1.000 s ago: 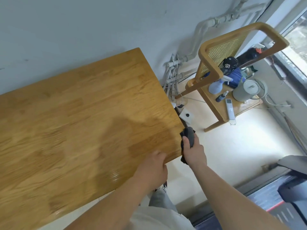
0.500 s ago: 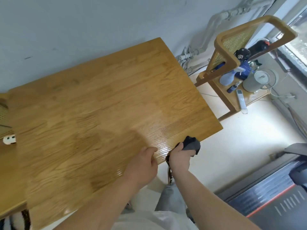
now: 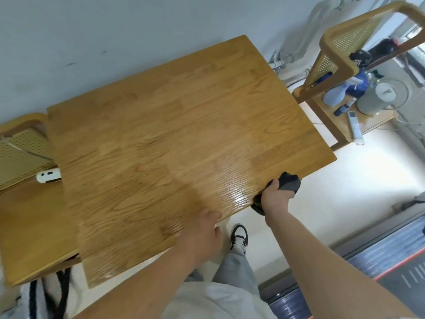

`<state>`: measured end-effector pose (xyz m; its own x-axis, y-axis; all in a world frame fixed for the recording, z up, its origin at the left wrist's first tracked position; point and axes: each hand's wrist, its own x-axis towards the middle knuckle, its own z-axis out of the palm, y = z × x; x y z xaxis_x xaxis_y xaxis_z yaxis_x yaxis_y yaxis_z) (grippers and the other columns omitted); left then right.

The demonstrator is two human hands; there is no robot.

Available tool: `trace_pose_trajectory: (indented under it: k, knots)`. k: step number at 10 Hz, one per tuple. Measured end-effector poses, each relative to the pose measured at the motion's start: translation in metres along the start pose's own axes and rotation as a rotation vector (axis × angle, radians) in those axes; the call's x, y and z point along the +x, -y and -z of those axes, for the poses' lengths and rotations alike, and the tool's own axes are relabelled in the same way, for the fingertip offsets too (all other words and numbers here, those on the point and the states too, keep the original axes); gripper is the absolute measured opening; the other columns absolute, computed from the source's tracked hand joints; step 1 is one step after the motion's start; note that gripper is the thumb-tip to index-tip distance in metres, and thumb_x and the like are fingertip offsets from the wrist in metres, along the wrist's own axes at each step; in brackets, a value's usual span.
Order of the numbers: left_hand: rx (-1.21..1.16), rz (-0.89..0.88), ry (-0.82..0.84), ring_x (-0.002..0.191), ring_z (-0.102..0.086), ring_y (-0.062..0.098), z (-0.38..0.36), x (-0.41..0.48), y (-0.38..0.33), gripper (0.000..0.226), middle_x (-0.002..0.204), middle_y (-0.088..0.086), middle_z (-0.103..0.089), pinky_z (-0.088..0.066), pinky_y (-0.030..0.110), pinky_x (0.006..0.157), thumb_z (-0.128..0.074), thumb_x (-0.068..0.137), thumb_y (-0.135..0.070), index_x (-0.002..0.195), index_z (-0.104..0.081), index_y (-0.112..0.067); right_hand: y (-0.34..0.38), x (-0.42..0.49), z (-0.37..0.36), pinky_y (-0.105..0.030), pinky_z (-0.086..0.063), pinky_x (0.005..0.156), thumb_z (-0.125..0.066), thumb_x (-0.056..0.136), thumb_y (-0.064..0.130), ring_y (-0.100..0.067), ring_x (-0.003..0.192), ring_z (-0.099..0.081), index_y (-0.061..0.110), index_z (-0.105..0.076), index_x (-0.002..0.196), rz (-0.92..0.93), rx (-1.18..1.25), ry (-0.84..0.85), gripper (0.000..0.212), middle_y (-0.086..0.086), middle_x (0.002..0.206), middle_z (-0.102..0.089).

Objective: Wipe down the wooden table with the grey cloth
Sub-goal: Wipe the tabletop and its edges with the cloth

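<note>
Pale wall (image 3: 115,31) behind, cream floor below; head view looks down on the wooden table (image 3: 161,134), which fills the middle of the frame, w/ a glossy sheen along its near edge.

Right hand (image 3: 274,196) is off the near edge, close to the near-right corner, fingers curled tight round the bunched grey cloth (image 3: 288,183). Cloth is pressed to the table's edge, not on the top; one wad sticks out past the knuckles, another dark bit shows at the wrist side, under the tabletop rim.

Left hand (image 3: 204,236) sits on the same near edge, further left, well apart from the cloth. Fingers lie on the top, thumb hangs off past the rim; can't tell if it clamps the edge or just rests, view is blurred there.

Right bkgd: rattan-back chair (image 3: 340,58) w/ a grey kettle (image 3: 372,100), spray bottle (image 3: 333,96) and remote (image 3: 355,127) on its seat. Far left: second chair (image 3: 23,153) w/ a white gadget (image 3: 48,176) beside the table. Black-and-white shoe (image 3: 239,238) on the floor between the arms.
</note>
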<state>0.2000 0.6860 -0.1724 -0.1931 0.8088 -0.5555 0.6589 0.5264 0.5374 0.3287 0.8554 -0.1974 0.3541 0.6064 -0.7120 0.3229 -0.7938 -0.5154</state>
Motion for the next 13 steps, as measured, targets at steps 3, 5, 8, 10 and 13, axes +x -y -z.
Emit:
trace_pose_trajectory:
  k: [3, 5, 8, 10, 13]
  knots:
    - [-0.204, 0.151, -0.101, 0.096, -0.062, 0.011, 0.010, -0.051, 0.073, 0.024, 0.108, -0.007, -0.066, -0.051, 0.030, 0.083, -0.052, 0.099, -0.018, 0.113, -0.068, -0.028, -0.099, -0.133, -0.092, -0.048, -0.045, 0.100, -0.046, 0.107, 0.043, -0.046, 0.129, -0.052, 0.002, -0.031, 0.151, -0.070, 0.027, 0.185, 0.062, -0.028, 0.148, -0.045]
    - [-0.234, 0.238, -0.220, 0.085, -0.060, 0.013, 0.011, -0.081, 0.124, 0.019, 0.107, -0.005, -0.069, -0.042, 0.025, 0.072, -0.052, 0.100, -0.018, 0.112, -0.066, -0.025, -0.105, -0.155, -0.107, -0.054, -0.048, 0.106, -0.045, 0.106, 0.047, -0.045, 0.129, -0.054, -0.001, -0.034, 0.150, -0.184, 0.040, 0.217, 0.066, -0.027, 0.145, -0.051]
    - [-0.404, 0.390, -0.145, 0.074, -0.063, 0.020, 0.015, -0.118, 0.155, 0.031, 0.077, -0.001, -0.067, -0.053, 0.037, 0.071, -0.050, 0.102, -0.037, 0.078, -0.063, -0.022, -0.118, -0.190, -0.144, -0.050, -0.040, 0.113, -0.031, 0.104, 0.064, -0.039, 0.137, -0.045, 0.003, -0.019, 0.154, -0.267, -0.132, 0.098, 0.080, -0.018, 0.151, -0.042]
    - [-1.343, 0.861, 0.172, 0.091, -0.071, 0.028, 0.008, -0.153, 0.174, 0.094, 0.107, 0.012, -0.077, -0.056, 0.033, 0.071, -0.030, 0.077, -0.097, 0.102, -0.072, -0.017, -0.192, -0.219, -0.185, -0.057, -0.056, 0.091, -0.039, 0.087, 0.080, -0.039, 0.103, -0.066, 0.011, -0.043, 0.142, -0.343, -0.251, 0.447, 0.089, -0.020, 0.121, -0.066]
    - [-2.014, 0.949, -0.259, 0.101, -0.074, 0.035, -0.011, -0.129, 0.161, 0.026, 0.109, 0.017, -0.076, -0.060, 0.047, 0.090, -0.065, 0.100, -0.028, 0.118, -0.066, -0.010, -0.117, -0.227, -0.119, -0.037, -0.044, 0.091, -0.025, 0.096, 0.080, -0.022, 0.107, -0.063, 0.020, -0.067, 0.125, 0.031, -1.118, 0.744, 0.079, -0.005, 0.121, -0.071]
